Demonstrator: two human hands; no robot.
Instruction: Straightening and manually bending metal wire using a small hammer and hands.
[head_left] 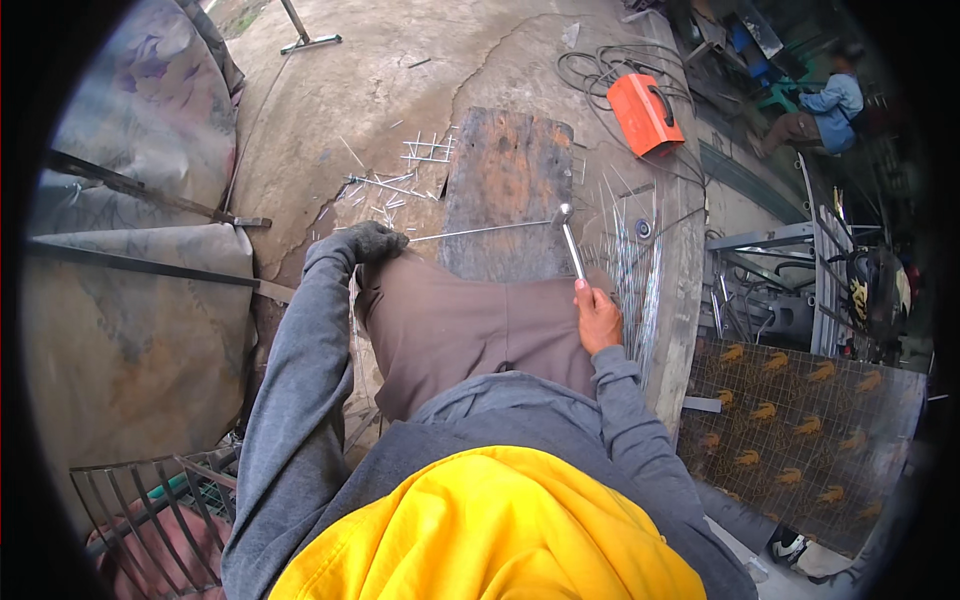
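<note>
My left hand (370, 243), in a dark grey glove, is closed on one end of a thin metal rod (480, 231). The rod runs rightward across a worn wooden board (512, 165) on the ground in front of my knees. My bare right hand (598, 318) grips the handle of a hammer (571, 243). The hammer's head is over the right end of the rod; whether they touch I cannot tell. Left of the board lie short cut rod pieces (385, 190) and a small grid of crossed rods (430, 150).
Long thin rods (632, 270) lie to the right of the board. An orange machine (645, 114) with a black handle and coiled cables stands farther right. A person (832, 105) in a blue top sits at the far right. Tarpaulin sheets (140, 330) hang at the left.
</note>
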